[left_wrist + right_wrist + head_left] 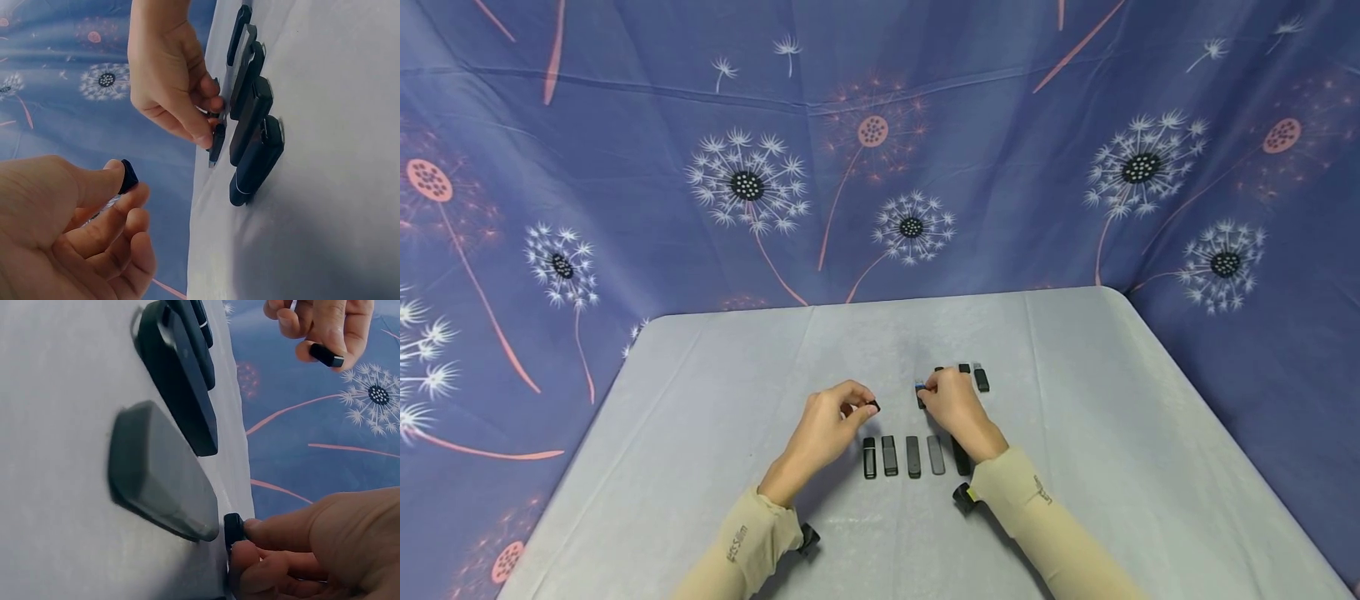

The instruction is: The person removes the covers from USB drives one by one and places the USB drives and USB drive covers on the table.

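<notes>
My left hand pinches a small black cap between thumb and fingertips, held above the table. To its right, my right hand pinches a dark USB flash drive at the table surface. The metal plug of that drive, with a blue part, points toward the back. Nearer the front lies a row of several flash drives: a black one with a light band, dark grey ones, a lighter grey one and a black one, partly hidden under my right wrist.
Behind my right hand lie more flash drives; one at the right shows its plug, and others are partly covered by the hand. A pale cloth covers the table. A blue dandelion-patterned curtain hangs behind and at both sides.
</notes>
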{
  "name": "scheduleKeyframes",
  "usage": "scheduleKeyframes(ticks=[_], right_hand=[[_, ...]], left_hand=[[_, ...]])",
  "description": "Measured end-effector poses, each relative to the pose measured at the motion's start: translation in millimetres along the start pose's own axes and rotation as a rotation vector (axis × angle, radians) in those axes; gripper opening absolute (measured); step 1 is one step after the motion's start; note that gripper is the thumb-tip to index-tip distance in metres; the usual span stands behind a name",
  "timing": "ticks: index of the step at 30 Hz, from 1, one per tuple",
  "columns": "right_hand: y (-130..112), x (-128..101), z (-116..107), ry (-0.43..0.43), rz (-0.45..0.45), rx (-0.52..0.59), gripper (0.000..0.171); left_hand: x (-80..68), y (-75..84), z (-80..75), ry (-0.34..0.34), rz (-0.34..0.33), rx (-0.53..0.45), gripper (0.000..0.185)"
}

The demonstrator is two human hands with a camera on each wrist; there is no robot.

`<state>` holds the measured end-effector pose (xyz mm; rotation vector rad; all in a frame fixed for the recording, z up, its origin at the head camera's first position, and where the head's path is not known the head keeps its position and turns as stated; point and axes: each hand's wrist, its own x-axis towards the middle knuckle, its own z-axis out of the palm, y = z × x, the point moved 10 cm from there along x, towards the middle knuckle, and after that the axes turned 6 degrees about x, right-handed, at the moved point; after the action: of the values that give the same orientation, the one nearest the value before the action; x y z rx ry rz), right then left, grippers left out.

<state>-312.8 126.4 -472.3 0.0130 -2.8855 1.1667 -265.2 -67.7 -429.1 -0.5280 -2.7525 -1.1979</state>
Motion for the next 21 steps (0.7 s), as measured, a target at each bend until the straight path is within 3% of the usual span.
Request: scheduleKeyframes(ticks=[9, 16, 21], right_hand=[[3.4, -4.9, -0.9, -0.017, 0.003, -0.004, 0.023], [8.2, -9.0, 4.0, -0.083, 0.096, 0.028, 0.053], [7.2, -9.3, 2.8, -0.078, 0.103, 0.006, 0.054]], left_hand=[[-2.0, -0.1, -0.9, -0.001, -0.008, 0.000, 0.006], [-2.4, 1.5, -1.4, 0.003, 0.005, 0.001, 0.006], [-2.8, 2.2, -1.9, 0.001, 0.004, -0.008, 0.006]])
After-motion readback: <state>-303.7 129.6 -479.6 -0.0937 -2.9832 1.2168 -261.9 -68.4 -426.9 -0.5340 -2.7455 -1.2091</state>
